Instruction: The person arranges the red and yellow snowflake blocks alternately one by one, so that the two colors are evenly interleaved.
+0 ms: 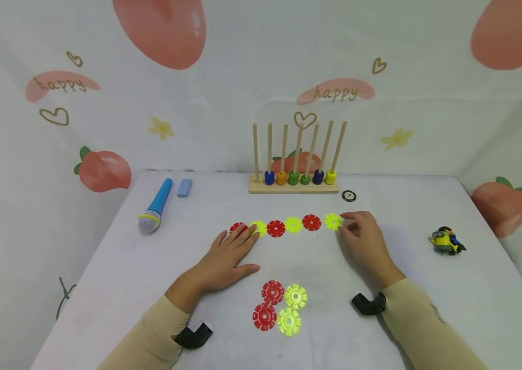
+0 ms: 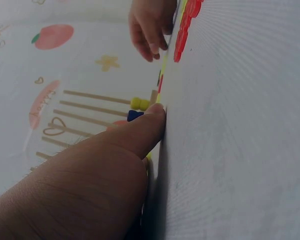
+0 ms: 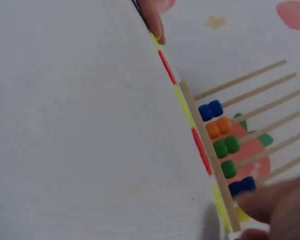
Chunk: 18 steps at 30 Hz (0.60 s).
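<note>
A row of notched plastic building discs, red and yellow by turns, runs across the table in the head view. My left hand lies palm down with fingers spread, its fingertips over the leftmost red disc and touching the yellow disc beside it. At the right end, my right hand pinches the edge of a yellow disc between thumb and forefinger. A small gap parts that disc from the red disc to its left. In the right wrist view the row appears nearly edge-on.
Nearer the body lie two red discs and two yellow discs. Behind the row stands a wooden peg rack with coloured beads. A toy microphone, blue block, round black piece and small figurine lie around.
</note>
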Tool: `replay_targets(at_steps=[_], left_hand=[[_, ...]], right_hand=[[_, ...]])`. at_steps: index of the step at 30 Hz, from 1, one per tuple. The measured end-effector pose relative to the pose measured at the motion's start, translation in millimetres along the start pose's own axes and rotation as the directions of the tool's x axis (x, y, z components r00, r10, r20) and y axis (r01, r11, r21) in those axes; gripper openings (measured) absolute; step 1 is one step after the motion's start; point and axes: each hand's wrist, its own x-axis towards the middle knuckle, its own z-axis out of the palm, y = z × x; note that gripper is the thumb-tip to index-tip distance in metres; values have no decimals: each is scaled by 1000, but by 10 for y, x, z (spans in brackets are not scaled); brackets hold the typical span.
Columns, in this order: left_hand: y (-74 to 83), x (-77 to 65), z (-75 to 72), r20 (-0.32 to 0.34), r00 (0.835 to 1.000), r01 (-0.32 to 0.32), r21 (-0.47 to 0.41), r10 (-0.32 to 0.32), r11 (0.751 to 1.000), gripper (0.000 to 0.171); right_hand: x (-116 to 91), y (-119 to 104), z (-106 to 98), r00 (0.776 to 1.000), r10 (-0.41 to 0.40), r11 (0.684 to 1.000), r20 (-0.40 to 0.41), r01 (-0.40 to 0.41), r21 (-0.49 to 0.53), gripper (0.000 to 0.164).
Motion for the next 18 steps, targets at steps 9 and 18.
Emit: replay_targets(at_steps=[9,18], left_hand=[[15,1,-9,-9,1000,4,-1,-4,1000,79],[16,-2,-5,-7,1000,3,-8,-3,1000,79]], right_hand=[[-188,-45,72,974,-164,896,158,214,-388,58],[-195,-53,127,979,-84,873,188,163,-460,69]])
